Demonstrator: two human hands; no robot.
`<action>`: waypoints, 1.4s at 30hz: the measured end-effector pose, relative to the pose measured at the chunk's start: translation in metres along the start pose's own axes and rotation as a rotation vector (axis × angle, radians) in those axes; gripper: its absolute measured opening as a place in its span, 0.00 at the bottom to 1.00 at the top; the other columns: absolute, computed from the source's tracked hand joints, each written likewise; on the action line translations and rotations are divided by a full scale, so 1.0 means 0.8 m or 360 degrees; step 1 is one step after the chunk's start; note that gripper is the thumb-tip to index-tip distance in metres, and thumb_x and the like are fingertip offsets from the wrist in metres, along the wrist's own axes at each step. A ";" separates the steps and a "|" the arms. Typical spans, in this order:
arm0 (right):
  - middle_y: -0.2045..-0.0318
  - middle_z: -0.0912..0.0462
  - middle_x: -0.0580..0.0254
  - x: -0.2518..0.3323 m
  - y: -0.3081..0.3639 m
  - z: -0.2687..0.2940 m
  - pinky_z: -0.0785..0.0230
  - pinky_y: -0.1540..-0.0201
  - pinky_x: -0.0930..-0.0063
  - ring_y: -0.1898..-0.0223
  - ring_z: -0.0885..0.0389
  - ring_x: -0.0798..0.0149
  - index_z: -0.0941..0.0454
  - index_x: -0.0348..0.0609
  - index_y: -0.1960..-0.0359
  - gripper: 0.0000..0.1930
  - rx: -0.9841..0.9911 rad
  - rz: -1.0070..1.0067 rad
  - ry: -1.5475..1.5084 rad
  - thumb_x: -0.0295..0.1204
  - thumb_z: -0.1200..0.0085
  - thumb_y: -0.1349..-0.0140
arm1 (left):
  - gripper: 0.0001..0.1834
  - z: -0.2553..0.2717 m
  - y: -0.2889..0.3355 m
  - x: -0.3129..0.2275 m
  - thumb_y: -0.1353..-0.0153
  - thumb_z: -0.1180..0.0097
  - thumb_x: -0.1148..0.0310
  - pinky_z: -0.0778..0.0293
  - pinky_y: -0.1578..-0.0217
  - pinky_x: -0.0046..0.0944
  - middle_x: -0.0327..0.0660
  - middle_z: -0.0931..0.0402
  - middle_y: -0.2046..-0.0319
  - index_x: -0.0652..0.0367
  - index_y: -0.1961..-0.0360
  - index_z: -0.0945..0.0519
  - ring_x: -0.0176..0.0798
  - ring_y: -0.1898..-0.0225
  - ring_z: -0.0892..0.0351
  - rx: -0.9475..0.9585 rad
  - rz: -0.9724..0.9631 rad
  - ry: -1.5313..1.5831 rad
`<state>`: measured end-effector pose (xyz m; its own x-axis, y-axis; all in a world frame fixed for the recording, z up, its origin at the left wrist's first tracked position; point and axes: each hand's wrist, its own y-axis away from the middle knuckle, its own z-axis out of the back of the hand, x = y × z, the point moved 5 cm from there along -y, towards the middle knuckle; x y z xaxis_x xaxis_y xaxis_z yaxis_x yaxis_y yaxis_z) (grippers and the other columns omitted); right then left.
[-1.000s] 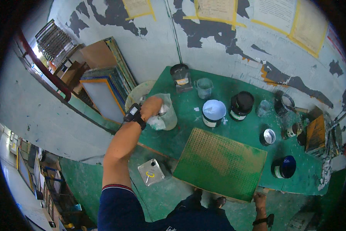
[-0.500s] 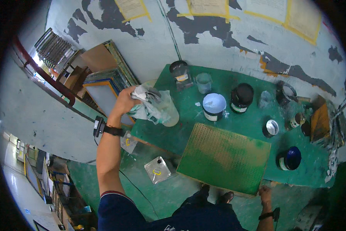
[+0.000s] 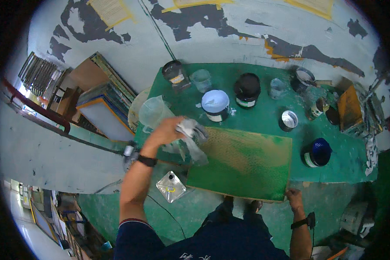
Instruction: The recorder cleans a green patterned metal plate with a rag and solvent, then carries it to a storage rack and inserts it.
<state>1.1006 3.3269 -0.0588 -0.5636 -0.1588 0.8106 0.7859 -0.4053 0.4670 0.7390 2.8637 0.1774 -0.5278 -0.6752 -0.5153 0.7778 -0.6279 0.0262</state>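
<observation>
The crumpled white and grey cloth (image 3: pixel 195 133) is in your left grip (image 3: pixel 172 131), its bunched upper part pinched between your fingers and its loose end hanging down on the right. It hangs in front of the left end of the flat green and tan board (image 3: pixel 242 162), though you cannot tell whether they touch. The board reaches from beside your left grip to your right grip (image 3: pixel 294 198), which is curled at its near right corner; whether your fingers pinch the edge is too small to tell.

Just beyond your left grip, to its left, is a translucent plastic jug (image 3: pixel 153 112). Nearer to you than that grip sits a square metal can (image 3: pixel 170 187) with a yellow handle. Beyond your 2 grips, on the green bench (image 3: pixel 264 120), stand a tub of pale blue paste (image 3: pixel 215 102) and a black tub (image 3: pixel 247 89). Beyond your right grip and to its right is a dark blue tub (image 3: pixel 317 154).
</observation>
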 end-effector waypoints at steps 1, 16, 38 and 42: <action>0.81 0.25 0.67 -0.001 -0.001 0.001 0.38 0.76 0.74 0.78 0.31 0.73 0.21 0.33 0.72 0.11 0.0011 0.0048 0.0086 0.31 0.46 0.45 | 0.31 -0.041 -0.012 0.020 0.61 0.30 0.71 0.27 0.55 0.47 0.51 0.21 0.61 0.58 0.50 0.25 0.56 0.57 0.22 -0.0033 0.0084 -0.0013; 0.78 0.22 0.63 0.022 0.005 -0.006 0.33 0.71 0.73 0.75 0.28 0.71 0.20 0.29 0.66 0.12 0.0008 0.0014 0.0152 0.28 0.48 0.45 | 0.26 -0.336 -0.107 -0.113 0.50 0.42 0.64 0.36 0.48 0.52 0.56 0.31 0.52 0.61 0.48 0.26 0.58 0.49 0.34 -0.0605 -0.0130 0.0118; 0.75 0.19 0.60 0.000 -0.003 -0.017 0.33 0.70 0.74 0.73 0.25 0.70 0.21 0.29 0.65 0.11 -0.0030 0.0208 -0.0069 0.28 0.47 0.43 | 0.24 -0.411 -0.159 -0.218 0.49 0.42 0.65 0.38 0.44 0.53 0.52 0.28 0.51 0.61 0.49 0.25 0.58 0.46 0.34 -0.0814 -0.0193 -0.0088; 0.75 0.19 0.60 -0.012 0.001 -0.004 0.32 0.70 0.73 0.73 0.25 0.69 0.20 0.30 0.66 0.10 -0.0051 0.0036 -0.0108 0.27 0.47 0.43 | 0.25 -0.401 -0.143 -0.228 0.51 0.38 0.61 0.40 0.45 0.56 0.51 0.28 0.52 0.62 0.51 0.24 0.57 0.47 0.33 -0.0632 -0.0508 -0.0118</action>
<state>1.1056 3.3252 -0.0675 -0.5265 -0.1069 0.8434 0.7889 -0.4311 0.4379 0.8557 3.1828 -0.0063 -0.7715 -0.5086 -0.3822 0.6362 -0.6214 -0.4573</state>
